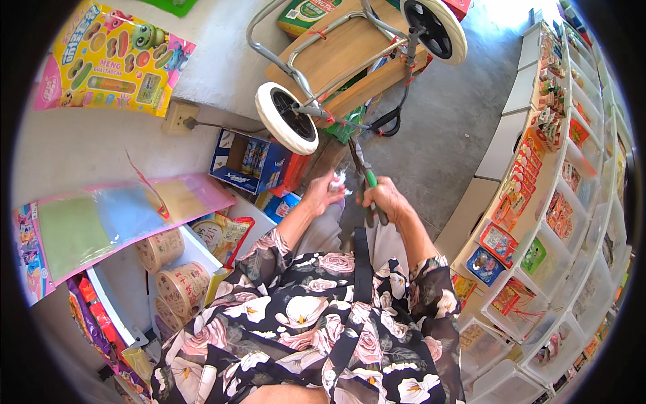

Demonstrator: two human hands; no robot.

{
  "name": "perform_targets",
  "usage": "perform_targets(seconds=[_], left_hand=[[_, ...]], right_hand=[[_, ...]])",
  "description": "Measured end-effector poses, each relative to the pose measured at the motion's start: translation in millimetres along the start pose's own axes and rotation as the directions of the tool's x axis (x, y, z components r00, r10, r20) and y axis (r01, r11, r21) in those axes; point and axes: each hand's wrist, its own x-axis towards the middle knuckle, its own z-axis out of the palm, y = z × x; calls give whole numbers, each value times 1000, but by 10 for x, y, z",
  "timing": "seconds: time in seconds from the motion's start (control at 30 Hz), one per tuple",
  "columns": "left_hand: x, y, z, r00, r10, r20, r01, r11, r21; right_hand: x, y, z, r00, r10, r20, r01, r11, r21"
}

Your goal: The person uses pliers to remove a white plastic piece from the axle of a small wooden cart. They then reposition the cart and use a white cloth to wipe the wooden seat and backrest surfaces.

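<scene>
My left hand (pixel 323 194) is closed around a crumpled white bundle (pixel 338 182), thin and strip-like; its material is unclear. My right hand (pixel 385 200) grips a long two-handled hand tool (pixel 361 161), like pliers or shears, with green and dark handles. Its narrow end points away from me, toward a folding trolley (pixel 306 86). That trolley has grey metal tubing, white-rimmed wheels (pixel 288 118) and red ties, with wooden boards (pixel 336 57) at its frame. A black loop handle (pixel 387 123) and some green plastic (pixel 343 129) are just beyond the tool's tip.
On the left are a blue open box (pixel 247 161), paper tubs (pixel 183 286) and a pastel plastic-wrapped pack (pixel 114 222). A yellow toy pack (pixel 118 57) hangs near a wall socket (pixel 179 118). Shelves with clear bins (pixel 531 259) line the right side, beside grey floor (pixel 464 114).
</scene>
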Motion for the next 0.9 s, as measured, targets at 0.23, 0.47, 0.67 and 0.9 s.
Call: perform_targets(seconds=[0.23,0.47,0.67,0.9], left_hand=[[57,163,-97,951,227,-211,-179,958,222],[57,350,305,919,394,-13,-343,817,464],[49,248,341,866,466,-179,-390,856,339],[266,464,358,815,566,-123,-528,813,246]], right_hand=[[-235,336,186,999,-26,35,1,812,584],[41,280,84,992,-124,33,95,882,461],[222,36,83,930,-299,-212,290,954,-74],[338,-127,-86,993,-106,46,107,993,-40]])
